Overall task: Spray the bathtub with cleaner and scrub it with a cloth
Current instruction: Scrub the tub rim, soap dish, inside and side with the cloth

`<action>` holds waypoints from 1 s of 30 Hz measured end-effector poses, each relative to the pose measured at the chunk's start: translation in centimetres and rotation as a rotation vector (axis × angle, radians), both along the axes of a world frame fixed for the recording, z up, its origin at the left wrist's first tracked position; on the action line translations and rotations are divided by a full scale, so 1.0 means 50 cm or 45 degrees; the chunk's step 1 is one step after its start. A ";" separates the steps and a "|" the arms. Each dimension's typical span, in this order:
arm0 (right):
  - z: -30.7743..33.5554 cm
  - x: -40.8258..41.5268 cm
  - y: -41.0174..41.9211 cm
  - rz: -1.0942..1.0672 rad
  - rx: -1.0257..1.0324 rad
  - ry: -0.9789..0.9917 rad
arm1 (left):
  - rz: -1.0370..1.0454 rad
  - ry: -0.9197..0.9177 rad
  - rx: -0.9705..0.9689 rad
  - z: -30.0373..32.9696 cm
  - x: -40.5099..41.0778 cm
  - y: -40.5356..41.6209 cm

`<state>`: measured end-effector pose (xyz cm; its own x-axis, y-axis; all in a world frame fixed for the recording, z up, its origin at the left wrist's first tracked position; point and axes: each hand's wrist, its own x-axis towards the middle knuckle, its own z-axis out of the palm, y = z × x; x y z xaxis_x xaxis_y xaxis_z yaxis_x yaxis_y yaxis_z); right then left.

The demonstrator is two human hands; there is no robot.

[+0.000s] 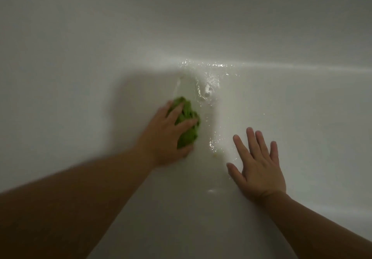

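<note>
The white bathtub (302, 107) fills the whole head view, its inner surface dim and wet. A bunched green cloth (188, 123) lies against the tub at the centre left. My left hand (167, 135) grips the cloth, fingers curled over its top and thumb under its lower edge. My right hand (259, 162) lies flat on the tub surface to the right of the cloth, fingers straight and spread, holding nothing. Glistening drops and foam streaks (209, 89) run down the tub between and above the two hands. No spray bottle is in view.
A bright band of light (302, 67) crosses the tub where its wall curves into the floor. My left hand and arm cast a dark shadow (132, 101) on the surface to the left of the cloth.
</note>
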<state>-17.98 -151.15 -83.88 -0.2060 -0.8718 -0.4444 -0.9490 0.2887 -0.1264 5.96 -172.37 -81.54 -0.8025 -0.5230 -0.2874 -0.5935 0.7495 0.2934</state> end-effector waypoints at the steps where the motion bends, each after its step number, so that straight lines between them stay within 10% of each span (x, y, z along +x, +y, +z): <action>1: 0.002 -0.008 0.009 0.002 0.010 -0.005 | -0.065 0.021 0.052 0.007 0.023 0.051; 10: 0.003 -0.067 0.041 -0.055 0.018 -0.013 | -0.662 -0.014 0.012 -0.011 0.036 0.021; 19: -0.011 -0.105 0.036 -0.086 -0.031 0.002 | 0.308 -0.142 -0.286 -0.008 -0.156 -0.212; 30: 0.013 -0.143 0.089 -0.120 0.060 0.002 | -0.224 0.145 0.215 -0.010 -0.094 0.208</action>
